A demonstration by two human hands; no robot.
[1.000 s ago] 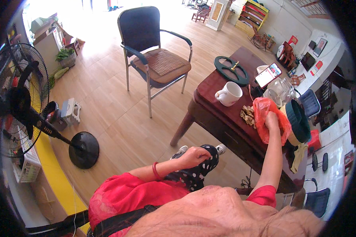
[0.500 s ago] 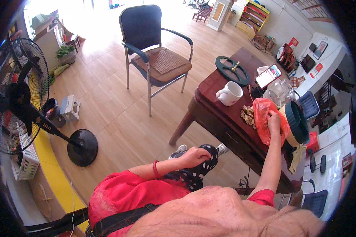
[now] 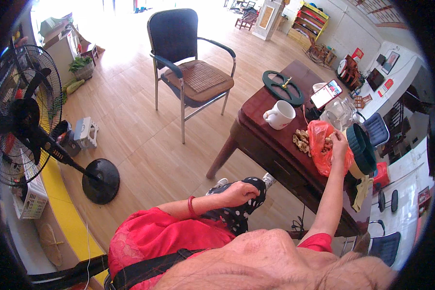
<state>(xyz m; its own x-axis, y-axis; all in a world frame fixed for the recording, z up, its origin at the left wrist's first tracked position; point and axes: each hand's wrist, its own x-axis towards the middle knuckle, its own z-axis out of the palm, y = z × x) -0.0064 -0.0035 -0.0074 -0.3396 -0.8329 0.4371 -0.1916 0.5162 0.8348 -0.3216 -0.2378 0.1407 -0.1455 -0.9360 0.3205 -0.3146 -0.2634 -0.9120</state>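
My right hand (image 3: 340, 146) is at the mouth of a crumpled red plastic bag (image 3: 320, 131) on the table. Its fingers are pinched together, and what they hold, if anything, is too small to make out. Small brown nut-like pieces (image 3: 326, 146) show inside the bag. Left of the bag lies a little heap of pale tan, shell-like bits (image 3: 302, 141). My left hand (image 3: 241, 193) rests by my knee, on black trousers with white dots (image 3: 239, 212). Its fingers are loosely curled, hiding whatever may be within. A red bangle (image 3: 192, 207) circles that wrist.
The dark red table (image 3: 263, 113) also bears a white mug (image 3: 280, 115), a green ring-shaped stand (image 3: 274, 86), a propped phone (image 3: 326, 94), clear glassware (image 3: 340, 112) and a dark green container (image 3: 360, 147). An armchair (image 3: 198, 79) stands ahead; a fan (image 3: 26, 118) is left.
My right hand has drawn up from inside the red bag to its right rim, uncovering the brown pieces. My left hand stays by the knee.
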